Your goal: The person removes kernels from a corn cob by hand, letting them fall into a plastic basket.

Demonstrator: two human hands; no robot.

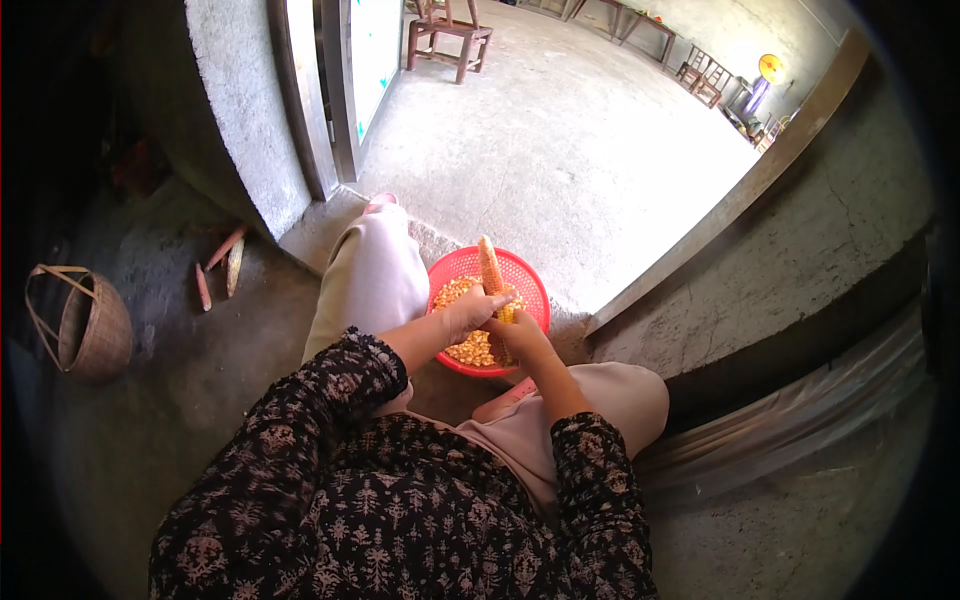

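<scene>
Between my legs stands a red plastic basket [541,290] with loose yellow corn kernels [470,350] in it. Above it, my left hand [474,308] is closed around a corn cob [489,265], whose mostly bare, reddish end points up and away from me. Just below and to the right, my right hand [516,332] is closed on the lower part of the corn, where yellow kernels show near the fingers. The two hands touch or nearly touch; my fingers hide part of the corn.
A woven basket [100,330] with a handle stands on the floor at the left. Several cobs [235,266] lie near it. Beyond the doorway are a wooden chair [450,40], more chairs [705,77] and a yellow fan [771,68]. Walls flank the doorway.
</scene>
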